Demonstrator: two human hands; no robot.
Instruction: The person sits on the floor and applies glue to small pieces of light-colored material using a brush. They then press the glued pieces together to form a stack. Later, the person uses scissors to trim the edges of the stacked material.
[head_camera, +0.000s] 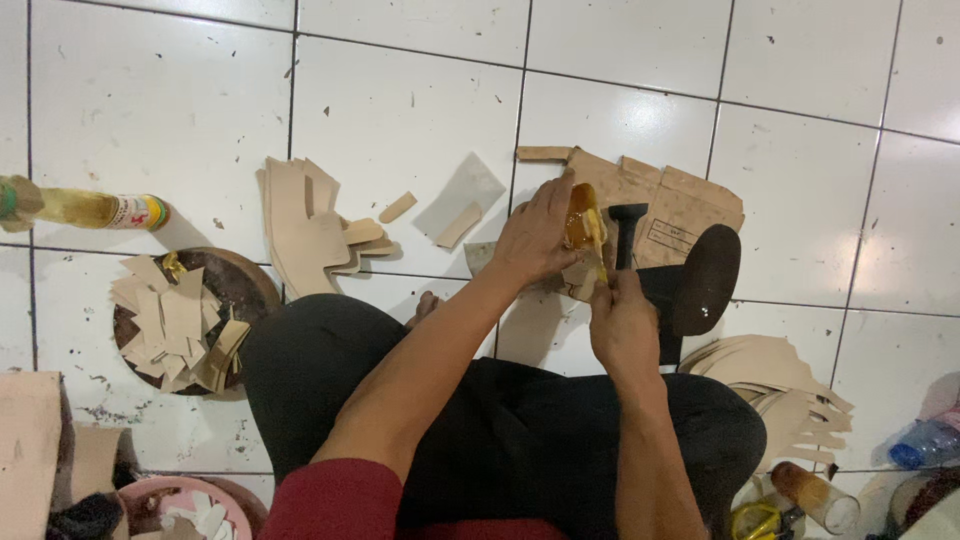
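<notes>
Amber jar (582, 222) gripped by left hand (533, 238); right hand (620, 322) pinches brush (598, 245); hammer (626, 232) beside

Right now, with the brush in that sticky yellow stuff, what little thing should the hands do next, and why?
Probably draw the brush down along the tan piece under it. The right hand holds the brush, its tip coated in amber glue beside the small glue container, which the left hand grips. The piece sits right below, so spreading looks like the likely move.
</notes>
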